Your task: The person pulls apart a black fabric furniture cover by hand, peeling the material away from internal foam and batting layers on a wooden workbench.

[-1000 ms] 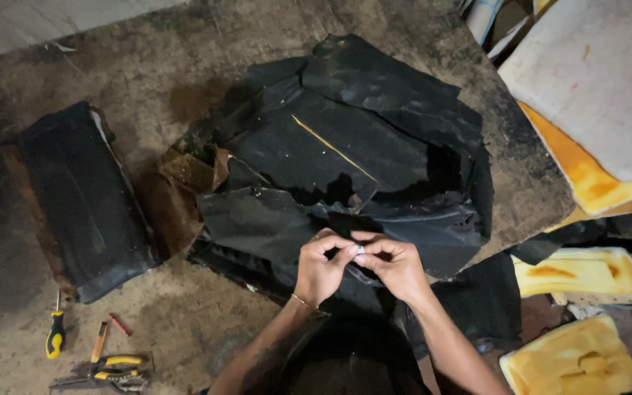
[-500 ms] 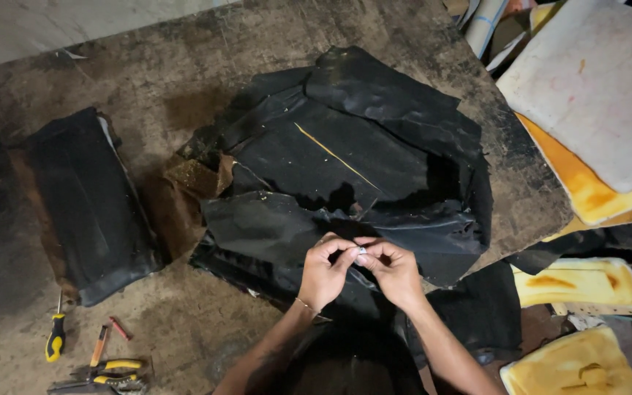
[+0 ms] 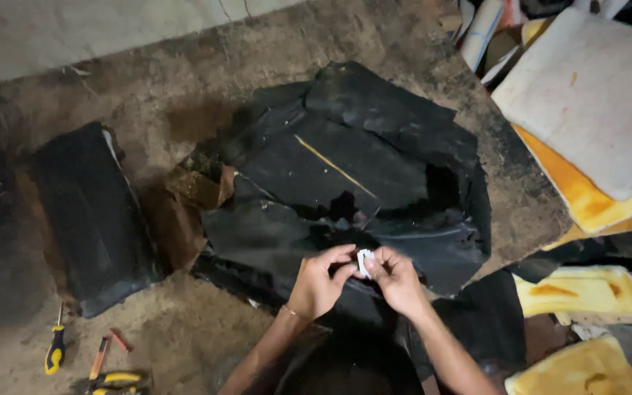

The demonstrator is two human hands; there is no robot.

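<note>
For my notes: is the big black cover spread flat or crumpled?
Crumpled: the black cover lies in overlapping folds and ridges on the floor.

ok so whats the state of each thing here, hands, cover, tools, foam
left hand: pinching the small white piece
right hand: pinching it too
small white piece: held between both hands
black cover: crumpled, torn open
black pad: lying flat, apart
screwdriver: lying on floor, untouched
yellow foam: bare, stained

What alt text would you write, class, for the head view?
Two hands, left hand and right hand, pinch a small white piece over a torn black seat cover on a dirt floor. A yellow-handled screwdriver lies left; foam pads are stacked right.
</note>
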